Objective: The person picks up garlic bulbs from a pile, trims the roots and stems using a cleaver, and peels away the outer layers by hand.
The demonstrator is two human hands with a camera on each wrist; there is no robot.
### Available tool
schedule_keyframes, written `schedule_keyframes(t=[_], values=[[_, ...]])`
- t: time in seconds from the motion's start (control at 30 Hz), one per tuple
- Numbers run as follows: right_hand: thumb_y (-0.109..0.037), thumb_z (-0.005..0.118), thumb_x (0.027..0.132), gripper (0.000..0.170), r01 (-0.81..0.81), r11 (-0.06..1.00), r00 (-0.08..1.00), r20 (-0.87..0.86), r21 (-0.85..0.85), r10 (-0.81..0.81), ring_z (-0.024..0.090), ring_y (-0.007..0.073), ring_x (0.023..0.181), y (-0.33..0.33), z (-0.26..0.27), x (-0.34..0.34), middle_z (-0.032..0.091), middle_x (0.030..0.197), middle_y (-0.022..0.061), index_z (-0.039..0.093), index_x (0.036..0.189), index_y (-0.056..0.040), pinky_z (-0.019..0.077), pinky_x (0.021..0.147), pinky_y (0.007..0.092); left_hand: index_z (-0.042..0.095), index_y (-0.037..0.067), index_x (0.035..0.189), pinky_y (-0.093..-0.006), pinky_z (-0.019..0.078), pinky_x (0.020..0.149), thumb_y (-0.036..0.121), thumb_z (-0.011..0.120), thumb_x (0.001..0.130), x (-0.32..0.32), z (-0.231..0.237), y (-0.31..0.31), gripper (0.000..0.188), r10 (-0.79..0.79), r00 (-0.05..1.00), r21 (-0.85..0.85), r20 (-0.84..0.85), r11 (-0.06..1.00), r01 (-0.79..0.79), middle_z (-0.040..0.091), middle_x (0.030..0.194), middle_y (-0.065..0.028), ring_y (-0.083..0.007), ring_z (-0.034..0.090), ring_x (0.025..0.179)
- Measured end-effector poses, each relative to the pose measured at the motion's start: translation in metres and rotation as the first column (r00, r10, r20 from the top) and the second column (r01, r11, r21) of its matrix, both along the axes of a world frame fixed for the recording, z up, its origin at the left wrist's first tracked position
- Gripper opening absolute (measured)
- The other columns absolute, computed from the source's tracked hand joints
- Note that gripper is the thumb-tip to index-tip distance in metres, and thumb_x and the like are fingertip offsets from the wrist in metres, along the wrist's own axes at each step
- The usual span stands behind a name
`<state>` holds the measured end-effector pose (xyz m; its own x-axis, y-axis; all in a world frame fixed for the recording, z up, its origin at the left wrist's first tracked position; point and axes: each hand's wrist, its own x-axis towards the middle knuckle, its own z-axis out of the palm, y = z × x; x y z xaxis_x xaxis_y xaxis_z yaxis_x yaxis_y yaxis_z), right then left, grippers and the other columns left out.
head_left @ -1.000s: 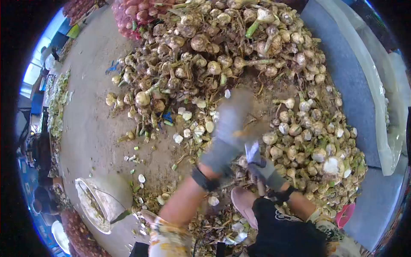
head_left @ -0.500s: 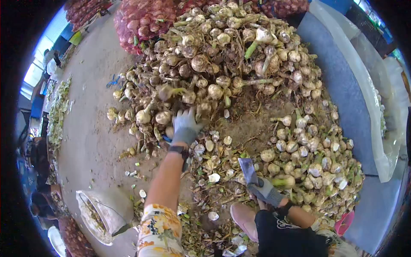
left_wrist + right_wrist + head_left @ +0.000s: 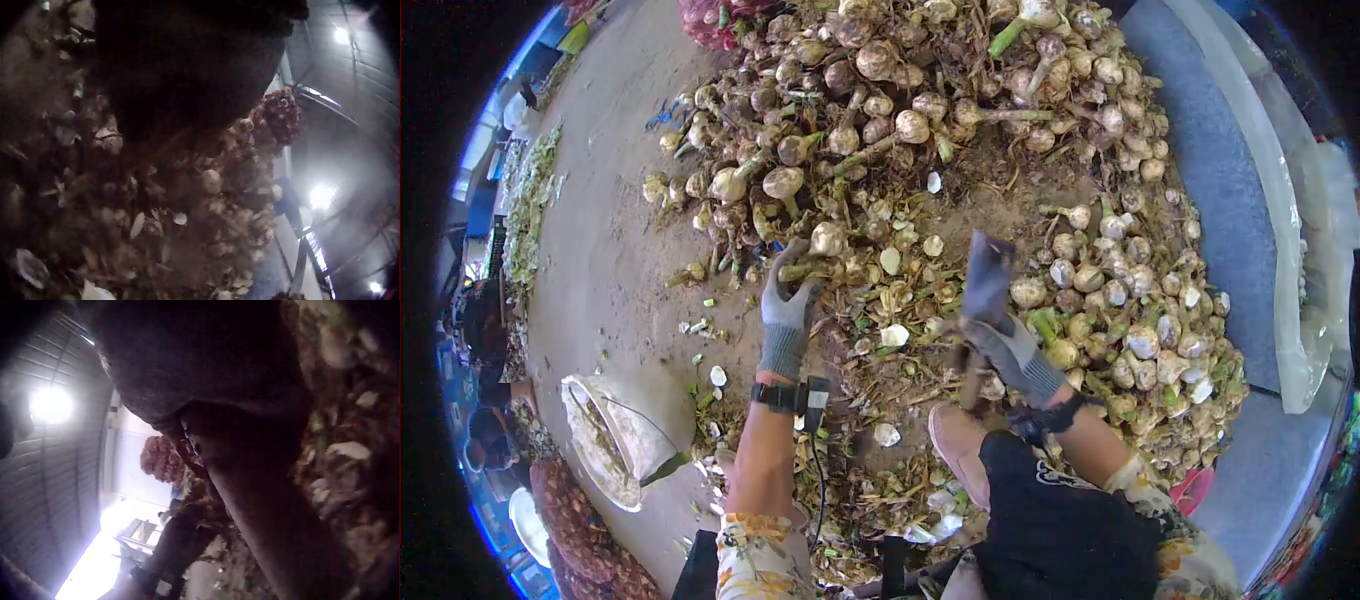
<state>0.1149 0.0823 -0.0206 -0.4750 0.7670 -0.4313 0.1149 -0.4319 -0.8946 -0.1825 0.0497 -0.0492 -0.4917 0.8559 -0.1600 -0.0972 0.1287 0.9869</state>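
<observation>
In the head view my gloved left hand (image 3: 786, 312) grips a garlic bulb (image 3: 828, 238) by its dry stalk, at the near edge of a big heap of untrimmed garlic (image 3: 900, 80). My gloved right hand (image 3: 1012, 352) holds a broad-bladed knife (image 3: 988, 278), its blade pointing away from me and the handle running down below the fist. The knife and the bulb are well apart. Dark in the right wrist view, the knife handle (image 3: 262, 512) slants down from the fist. Shadow hides the left hand's grip in the left wrist view.
A pile of trimmed garlic (image 3: 1140, 340) lies on the right, by a grey panel (image 3: 1200, 180) and clear plastic sheeting. Peelings and cut stalks (image 3: 890, 380) litter the ground between my feet. A white bucket (image 3: 640, 420) lies tipped at left, beyond it a red mesh sack (image 3: 580, 520).
My left hand, in the heap half a second ago, has drawn back left and nearer with a garlic bulb. The right hand has lifted the knife forward. A second ago both hands were close together.
</observation>
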Motion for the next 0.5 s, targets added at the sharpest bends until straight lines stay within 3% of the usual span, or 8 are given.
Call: schedule_keyframes(t=[0.1, 0.2, 0.23, 0.27, 0.3, 0.33, 0.4, 0.5], values=[[-0.039, 0.056, 0.09, 0.039, -0.111, 0.99, 0.982, -0.146, 0.085, 0.123, 0.051, 0.0098, 0.08, 0.026, 0.01, -0.045, 0.058, 0.088, -0.0005, 0.058, 0.107, -0.0032, 0.0422, 0.074, 0.0248, 0.053, 0.003, 0.12, -0.0239, 0.0465, 0.082, -0.006, 0.06, 0.077, 0.007, 0.011, -0.013, 0.044, 0.047, 0.996, 0.043, 0.07, 0.998, -0.05, 0.059, 0.114, -0.0056, -0.0136, 0.056, 0.098], [-0.041, 0.055, 0.089, 0.042, -0.103, 0.988, 0.96, -0.247, 0.111, 0.128, 0.049, 0.0099, 0.079, 0.048, -0.014, -0.079, 0.056, 0.086, 0.0008, 0.057, 0.107, -0.003, 0.042, 0.072, 0.0256, 0.054, 0.003, 0.117, -0.0253, 0.0463, 0.084, -0.004, 0.064, 0.075, 0.025, 0.032, -0.021, 0.043, -0.032, 0.95, 0.041, -0.311, 0.998, 0.047, 0.061, 0.109, -0.0067, -0.0135, 0.056, 0.098], [-0.04, 0.054, 0.09, 0.04, -0.188, 0.982, 0.919, -0.353, -0.007, 0.173, 0.049, 0.0099, 0.078, 0.05, -0.034, -0.081, 0.056, 0.087, 0.0011, 0.057, 0.107, -0.0037, 0.0426, 0.072, 0.0264, 0.055, 0.003, 0.116, -0.0298, 0.0462, 0.086, -0.001, 0.065, 0.074, 0.035, 0.049, -0.025, 0.043, -0.12, 0.901, -0.159, -0.417, 0.986, 0.058, 0.061, 0.107, -0.011, -0.0185, 0.058, 0.099], [-0.038, 0.054, 0.09, 0.039, -0.204, 0.979, 0.937, -0.292, -0.018, 0.19, 0.05, 0.0103, 0.079, 0.052, -0.025, -0.082, 0.057, 0.088, 0.0014, 0.058, 0.107, -0.0038, 0.0432, 0.072, 0.027, 0.055, 0.004, 0.117, -0.0335, 0.0465, 0.087, 0.002, 0.066, 0.074, 0.031, 0.035, -0.028, 0.045, -0.08, 0.705, 0.013, -0.705, 0.992, 0.125, 0.061, 0.106, -0.015, -0.0259, 0.06, 0.098], [-0.037, 0.054, 0.09, 0.037, -0.218, 0.976, 0.951, -0.23, -0.025, 0.206, 0.052, 0.0106, 0.08, 0.051, -0.013, -0.082, 0.058, 0.089, 0.0017, 0.058, 0.107, -0.0038, 0.0438, 0.073, 0.0275, 0.052, 0.005, 0.122, -0.0394, 0.0424, 0.093, 0.01, 0.069, 0.072, 0.032, 0.04, -0.032, 0.053, -0.123, 0.728, -0.019, -0.674, 0.988, 0.15, 0.057, 0.113, -0.0188, -0.0344, 0.054, 0.107], [-0.035, 0.054, 0.091, 0.036, -0.227, 0.973, 0.962, -0.164, -0.033, 0.219, 0.053, 0.0109, 0.081, 0.048, -0.003, -0.085, 0.058, 0.09, 0.002, 0.058, 0.107, -0.0038, 0.0445, 0.074, 0.028, 0.046, 0.006, 0.128, -0.0437, 0.036, 0.099, 0.017, 0.073, 0.069, 0.022, 0.028, -0.037, 0.066, -0.222, 0.632, -0.119, -0.742, 0.972, 0.201, 0.051, 0.122, -0.0202, -0.0373, 0.045, 0.117], [-0.033, 0.057, 0.089, 0.034, -0.125, 0.975, 0.971, -0.178, 0.182, 0.158, 0.055, 0.0114, 0.081, 0.041, -0.003, -0.089, 0.06, 0.09, 0.002, 0.059, 0.108, -0.0039, 0.0455, 0.076, 0.0279, 0.041, 0.006, 0.132, -0.0478, 0.0296, 0.103, 0.02, 0.074, 0.067, 0.026, 0.059, -0.039, 0.074, -0.304, 0.598, -0.21, -0.742, 0.952, 0.223, 0.045, 0.129, -0.022, -0.0405, 0.037, 0.123], [-0.028, 0.061, 0.088, 0.034, -0.172, 0.936, 0.945, -0.218, 0.306, 0.245, 0.057, 0.0125, 0.085, 0.036, 0.005, -0.093, 0.062, 0.096, 0.0036, 0.059, 0.109, -0.0024, 0.0463, 0.079, 0.0275, 0.039, 0.005, 0.133, -0.0414, 0.0344, 0.1, 0.015, 0.07, 0.069, 0.017, 0.07, -0.043, 0.072, -0.335, 0.635, -0.278, -0.696, 0.941, 0.192, 0.048, 0.125, -0.0225, -0.0358, 0.044, 0.118]])
